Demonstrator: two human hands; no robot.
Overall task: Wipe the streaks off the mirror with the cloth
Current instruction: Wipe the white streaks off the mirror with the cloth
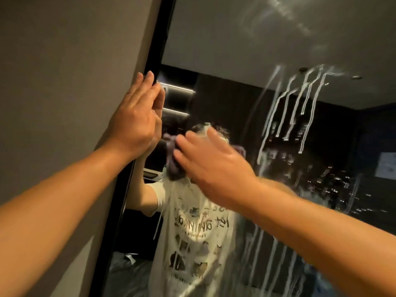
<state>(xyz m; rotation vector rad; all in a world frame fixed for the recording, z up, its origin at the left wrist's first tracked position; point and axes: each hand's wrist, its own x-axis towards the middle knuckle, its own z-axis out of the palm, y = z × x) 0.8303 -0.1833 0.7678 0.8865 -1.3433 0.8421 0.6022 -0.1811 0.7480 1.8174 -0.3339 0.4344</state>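
Head view: my right hand (205, 166), fingers spread flat, presses the purple cloth (174, 166) on the mirror (235, 39) left of white streaks (295, 108), while my left hand (137, 116), fingers together, braces the black frame (158, 39).

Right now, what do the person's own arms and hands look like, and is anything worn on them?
Both are bare from fingertips to the frame's edge: no gloves, rings, watch or sleeves show on the left hand or the right hand. The right one is motion-blurred, so small details cannot be told. The black-framed wall mirror reflects a short-sleeved white T-shirt with dark printed figures.
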